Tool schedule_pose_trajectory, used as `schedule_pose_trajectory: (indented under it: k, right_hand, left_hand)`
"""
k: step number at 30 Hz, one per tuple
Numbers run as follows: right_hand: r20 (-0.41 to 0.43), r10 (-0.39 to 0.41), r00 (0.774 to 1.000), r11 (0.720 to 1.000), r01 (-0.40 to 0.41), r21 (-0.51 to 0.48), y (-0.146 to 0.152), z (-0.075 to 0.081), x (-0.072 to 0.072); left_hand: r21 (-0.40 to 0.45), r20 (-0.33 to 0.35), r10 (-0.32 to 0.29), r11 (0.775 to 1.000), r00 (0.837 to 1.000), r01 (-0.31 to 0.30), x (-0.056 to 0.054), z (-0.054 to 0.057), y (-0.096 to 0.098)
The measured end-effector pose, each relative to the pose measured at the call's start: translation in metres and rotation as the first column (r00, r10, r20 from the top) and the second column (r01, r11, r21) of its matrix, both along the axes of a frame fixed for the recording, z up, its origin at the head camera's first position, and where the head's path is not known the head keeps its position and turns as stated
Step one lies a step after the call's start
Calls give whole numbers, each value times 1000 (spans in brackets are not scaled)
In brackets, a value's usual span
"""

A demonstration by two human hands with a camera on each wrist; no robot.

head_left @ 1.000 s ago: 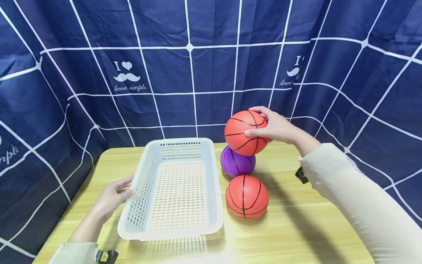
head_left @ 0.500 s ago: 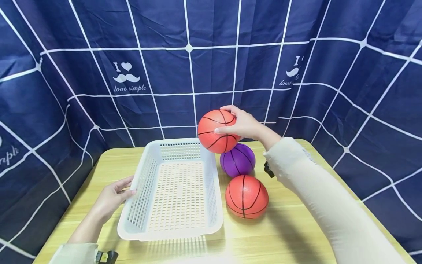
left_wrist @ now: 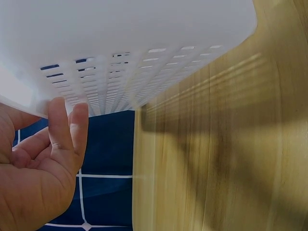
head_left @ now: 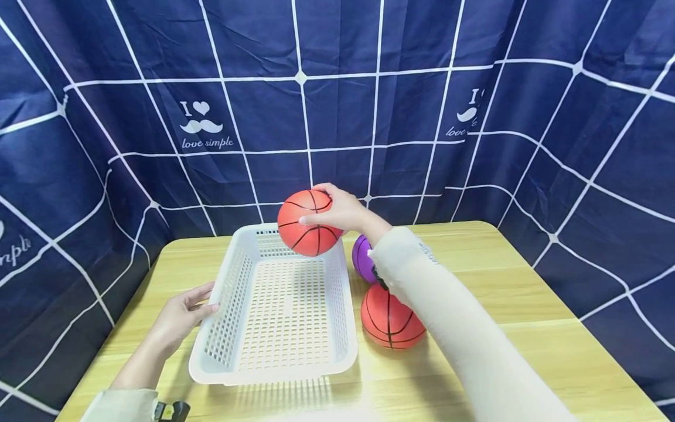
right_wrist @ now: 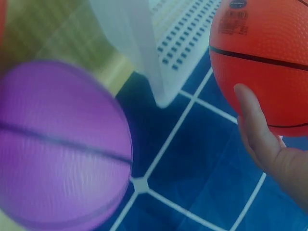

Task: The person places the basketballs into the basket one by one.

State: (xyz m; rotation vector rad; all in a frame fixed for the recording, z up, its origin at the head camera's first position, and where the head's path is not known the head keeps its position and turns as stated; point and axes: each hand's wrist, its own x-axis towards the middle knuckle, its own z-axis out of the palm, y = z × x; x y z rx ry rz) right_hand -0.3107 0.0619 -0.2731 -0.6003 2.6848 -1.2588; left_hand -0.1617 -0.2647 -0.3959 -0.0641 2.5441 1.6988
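My right hand [head_left: 340, 211] grips an orange-red toy basketball [head_left: 303, 231], holding it in the air over the far right part of a white plastic basket [head_left: 350, 328]. In the right wrist view the thumb lies along the side of that ball [right_wrist: 264, 72]. With thumb over the rim and fingers against the outer wall, my left hand [head_left: 179, 316] holds the basket's left side; the left wrist view shows those fingers [left_wrist: 60, 127] under the rim. Inside the basket, the slotted floor is visible.
Right of the basket, a purple ball [head_left: 362, 258] and a second orange-red basketball [head_left: 390, 322] sit on the wooden table [head_left: 506, 281], both partly hidden by my right sleeve [head_left: 437, 299]. A navy curtain [head_left: 337, 117] with white lines hangs behind and at both sides.
My right hand has carried the orange-red basketball leftward, from above the purple ball to over the basket, slightly lower now. The left hand and basket have stayed put.
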Motion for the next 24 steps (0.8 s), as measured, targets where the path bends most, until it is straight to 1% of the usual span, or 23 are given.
schedule_pose_trajectory:
  k: [3, 13, 17, 21, 24]
  right_hand:
    - [-10, 7, 1000, 1000, -7, -2, -11, -8, -2]
    - [41, 3, 999, 999, -2, -35, -49, -34, 3]
    - [40, -7, 999, 1000, 7, -12, -61, -45, 5]
    - [36, -8, 999, 1000, 8, 21, -70, -51, 7]
    - [36, -8, 999, 1000, 7, 25, -75, -53, 10]
  left_hand:
    - [1, 0, 3, 1000, 1000, -3, 0, -1, 0]
    - [21, -1, 12, 1000, 1000, -12, 0, 0, 0]
    - [28, 4, 15, 1000, 1000, -15, 0, 1, 1]
    - [24, 8, 16, 1000, 1000, -17, 1, 1, 2]
    - [24, 10, 19, 1000, 1000, -19, 1, 1, 2]
